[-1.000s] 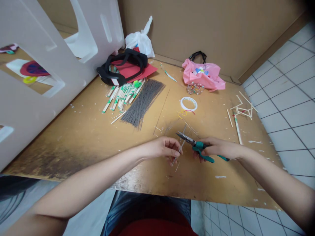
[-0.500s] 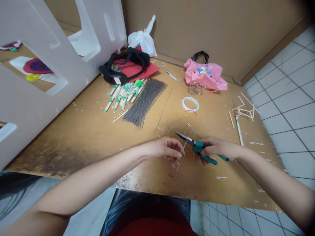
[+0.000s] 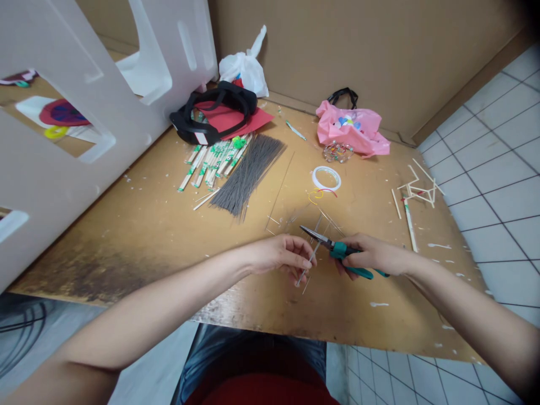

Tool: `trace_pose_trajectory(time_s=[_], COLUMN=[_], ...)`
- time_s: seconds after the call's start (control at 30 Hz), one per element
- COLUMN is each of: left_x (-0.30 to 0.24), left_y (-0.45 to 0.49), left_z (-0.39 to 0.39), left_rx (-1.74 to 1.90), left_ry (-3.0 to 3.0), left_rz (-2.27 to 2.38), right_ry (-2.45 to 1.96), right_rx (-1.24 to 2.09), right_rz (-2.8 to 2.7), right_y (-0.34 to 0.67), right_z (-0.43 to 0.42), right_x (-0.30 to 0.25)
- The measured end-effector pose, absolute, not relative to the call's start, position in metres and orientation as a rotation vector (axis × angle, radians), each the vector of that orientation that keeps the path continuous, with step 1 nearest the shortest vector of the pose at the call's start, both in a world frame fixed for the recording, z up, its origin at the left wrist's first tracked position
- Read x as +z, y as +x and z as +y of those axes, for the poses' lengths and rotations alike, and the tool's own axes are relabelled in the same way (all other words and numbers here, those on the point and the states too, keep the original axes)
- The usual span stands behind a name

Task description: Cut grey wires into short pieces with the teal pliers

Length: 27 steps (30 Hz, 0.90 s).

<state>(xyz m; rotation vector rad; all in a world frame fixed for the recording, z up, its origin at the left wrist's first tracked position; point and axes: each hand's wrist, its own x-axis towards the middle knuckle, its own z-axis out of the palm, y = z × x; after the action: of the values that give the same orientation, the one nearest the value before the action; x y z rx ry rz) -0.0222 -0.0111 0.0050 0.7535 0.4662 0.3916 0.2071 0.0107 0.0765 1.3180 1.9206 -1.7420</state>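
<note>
My left hand (image 3: pixel 297 257) is closed, pinching thin grey wire (image 3: pixel 314 256) between thumb and fingers over the front half of the table. The wire slants up and away from my fingertips. My right hand (image 3: pixel 366 256) wraps around the teal handles of long-nose pliers (image 3: pixel 337 250). Their dark metal jaws point left and reach across the wire just above my left fingers; whether they grip it is too fine to tell. More thin wire pieces (image 3: pixel 332 221) lie just beyond the jaws.
A bundle of grey wires (image 3: pixel 250 177) lies beside wrapped chopsticks (image 3: pixel 202 169) and a black headset (image 3: pixel 198 132). Farther right are a tape roll (image 3: pixel 314 179), beaded wire (image 3: pixel 337 152) and a pink bag (image 3: pixel 327 126). A stick frame (image 3: pixel 426 194) lies right. White partition (image 3: pixel 160 45) stands left.
The pliers and my right hand have shifted very slightly. My left hand stays in place on the wire.
</note>
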Motion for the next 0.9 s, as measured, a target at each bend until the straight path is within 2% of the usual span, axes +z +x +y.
trace_pose_trajectory(time_s=[0.4,0.77,0.9], left_x=[0.005,0.000,0.002], left_y=[-0.023,-0.021,-0.021], left_z=[-0.011,-0.015,-0.015], left_rx=[0.390,0.312,0.279], left_ry=[0.781,0.889,0.925], left_rz=[0.465,0.417,0.418], right_ry=[1.360,1.451,1.653], right_rx=[-1.597,-1.026,-1.087], right_rz=[2.024,2.464,2.466], right_y=[0.206,0.207,0.212], right_z=[0.006,-0.021,-0.013], right_x=[0.075,0.053,0.053])
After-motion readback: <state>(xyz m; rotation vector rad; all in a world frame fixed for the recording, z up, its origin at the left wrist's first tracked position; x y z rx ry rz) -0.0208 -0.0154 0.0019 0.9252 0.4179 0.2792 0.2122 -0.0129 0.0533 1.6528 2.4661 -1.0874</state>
